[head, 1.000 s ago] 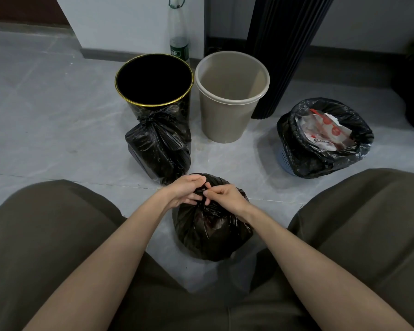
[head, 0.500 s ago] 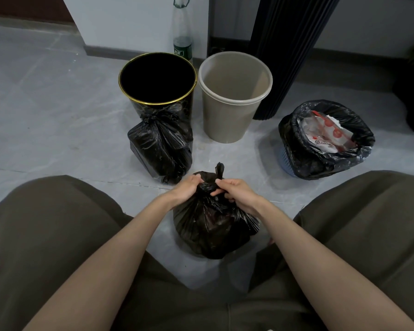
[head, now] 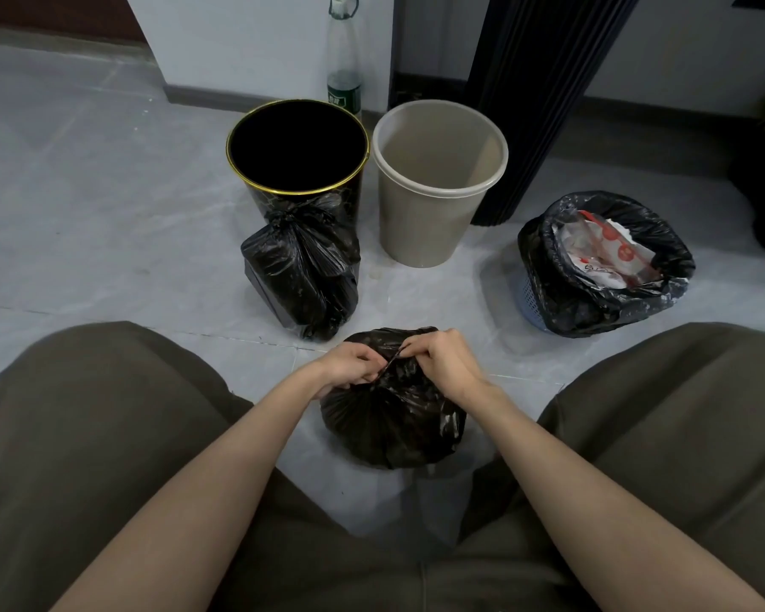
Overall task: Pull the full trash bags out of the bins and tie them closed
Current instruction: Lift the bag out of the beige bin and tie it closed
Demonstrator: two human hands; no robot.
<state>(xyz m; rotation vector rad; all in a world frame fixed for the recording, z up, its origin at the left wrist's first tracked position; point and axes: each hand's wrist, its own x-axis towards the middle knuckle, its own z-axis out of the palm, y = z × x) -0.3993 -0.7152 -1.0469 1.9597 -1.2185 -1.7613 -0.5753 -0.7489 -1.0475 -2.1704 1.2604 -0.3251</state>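
The left hand (head: 352, 364) and right hand (head: 442, 360) pinch twisted plastic at the top of the crumpled black trash bag (head: 394, 426), low centre of frame on the grey tiled floor (head: 107, 214). The upright tail seen half a second ago is now pulled down between the fingers, so the knot seems to be tightening. Both forearms converge, wrists bent inward. Above stand a tied black bag (head: 303, 280), a gold-rimmed black bin (head: 297, 148) and a beige plastic bin (head: 438, 183); at right, a lined blue basket (head: 601, 267) is still full.

The trash bags (head: 391, 421) are glossy black. One bin (head: 299, 148) is black with a gold rim, another bin (head: 438, 187) plain beige. The lined basket (head: 531, 302) is pale blue; its wrapper (head: 610, 254) is white with red dots. The floor (head: 85, 192) is grey.
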